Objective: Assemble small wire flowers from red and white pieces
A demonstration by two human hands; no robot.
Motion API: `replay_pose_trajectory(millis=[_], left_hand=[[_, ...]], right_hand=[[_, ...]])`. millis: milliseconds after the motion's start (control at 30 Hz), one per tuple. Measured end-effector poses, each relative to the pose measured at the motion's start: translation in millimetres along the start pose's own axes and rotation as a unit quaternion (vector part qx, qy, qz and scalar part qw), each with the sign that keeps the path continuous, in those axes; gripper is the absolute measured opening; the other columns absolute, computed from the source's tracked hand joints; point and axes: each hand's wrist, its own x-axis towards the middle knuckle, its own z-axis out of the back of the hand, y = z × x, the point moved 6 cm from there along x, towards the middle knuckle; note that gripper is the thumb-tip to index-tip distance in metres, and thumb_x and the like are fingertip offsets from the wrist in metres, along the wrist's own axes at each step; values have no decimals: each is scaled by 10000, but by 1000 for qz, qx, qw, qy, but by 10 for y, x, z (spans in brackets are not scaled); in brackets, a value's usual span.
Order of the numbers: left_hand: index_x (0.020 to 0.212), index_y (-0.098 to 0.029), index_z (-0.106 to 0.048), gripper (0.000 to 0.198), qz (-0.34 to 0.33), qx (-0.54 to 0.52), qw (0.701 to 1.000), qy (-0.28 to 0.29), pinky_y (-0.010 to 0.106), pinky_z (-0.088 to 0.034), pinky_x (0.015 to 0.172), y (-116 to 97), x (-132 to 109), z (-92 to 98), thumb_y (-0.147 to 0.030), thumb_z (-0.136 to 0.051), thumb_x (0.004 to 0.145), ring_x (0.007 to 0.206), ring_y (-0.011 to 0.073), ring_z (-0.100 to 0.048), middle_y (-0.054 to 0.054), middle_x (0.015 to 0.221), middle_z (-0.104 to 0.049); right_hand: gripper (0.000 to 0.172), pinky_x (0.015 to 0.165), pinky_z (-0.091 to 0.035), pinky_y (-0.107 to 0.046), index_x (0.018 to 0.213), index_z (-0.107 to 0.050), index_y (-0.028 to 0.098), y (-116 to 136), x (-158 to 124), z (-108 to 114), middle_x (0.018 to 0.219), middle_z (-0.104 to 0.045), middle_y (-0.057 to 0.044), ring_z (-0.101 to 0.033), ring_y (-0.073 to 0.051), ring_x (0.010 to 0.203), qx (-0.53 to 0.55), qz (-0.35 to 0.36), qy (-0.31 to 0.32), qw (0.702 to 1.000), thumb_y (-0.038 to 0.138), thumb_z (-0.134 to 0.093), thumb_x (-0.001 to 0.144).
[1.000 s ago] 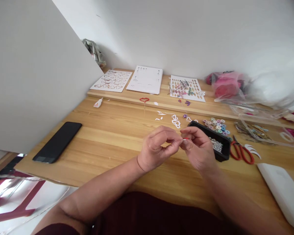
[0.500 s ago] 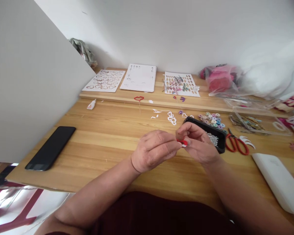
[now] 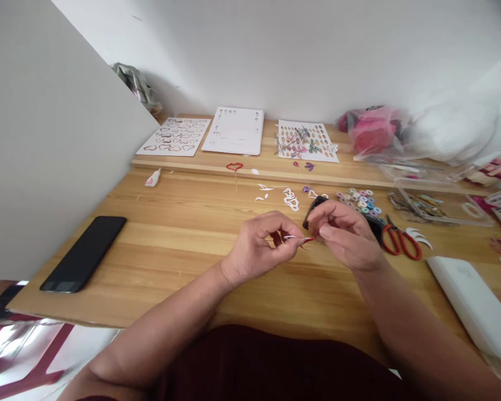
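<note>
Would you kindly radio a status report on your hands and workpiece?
Left hand pinching red-and-white piece. Right hand pinching at its red end. Black tray partly hidden behind right hand.

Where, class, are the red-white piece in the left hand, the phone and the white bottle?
Red-white piece (image 3: 308,239), head view: its red end.
Phone (image 3: 84,253), head view: middle of its screen.
White bottle (image 3: 152,179), head view: its body.

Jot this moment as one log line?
left hand: pinching red-and-white piece | right hand: holding its red end | nearby: black tray, red-handled scissors
</note>
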Motion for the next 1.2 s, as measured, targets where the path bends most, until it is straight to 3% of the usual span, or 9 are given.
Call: replay_pose_trajectory(millis=[167,333,500,867,1067,1200], left_hand=[[805,-134,-668,207,235,-162,956,70,179,-333,461,350,-118,-163,-331,-733,811,500,38,-427,4,681,-638],[807,-140,-667,273,313,-215,920,96,176,-403,469,435,-153,-218,-398,-754,785,519,50,-463,11,699,-660],[784,-139,-656,277,345,-225,905,109,172,-427,464,446,-135,-237,-401,-744,779,560,73,-525,28,701,-674],[777,-133,-634,202,365,-157,909,124,166,-369,442,495,-189,-254,-321,-707,788,506,50,-449,20,668,-645],[798,-132,-655,213,358,-219,897,137,165,-406,459,455,-179,-269,-328,-736,775,519,53,-496,20,679,-660],[769,-135,-655,241,342,-280,890,108,167,-401,459,450,-142,-254,-349,-765,758,543,63,-537,19,670,-662]], right_hand=[[111,537,-256,-280,931,-728,242,3,0,35,667,-487,19,-394,-124,588,-19,18,-10,1000,260,-731,822],[85,542,-270,-281,910,-723,255,-2,1,28,677,-498,21,-393,-120,598,-31,41,-20,998,207,-711,841],[94,536,-305,-276,890,-726,255,49,-2,33,663,-504,24,-416,-120,599,-55,73,-40,995,182,-712,834],[65,544,-364,-273,850,-728,220,180,-38,-176,690,-590,5,-483,-118,600,-80,90,-9,993,174,-684,838],[66,536,-325,-265,840,-732,235,-21,36,-40,677,-569,20,-438,-107,589,3,27,-57,998,193,-732,791],[106,504,-308,-262,812,-720,235,-173,65,-71,591,-498,43,-415,-99,527,84,-42,-58,994,256,-792,737]])
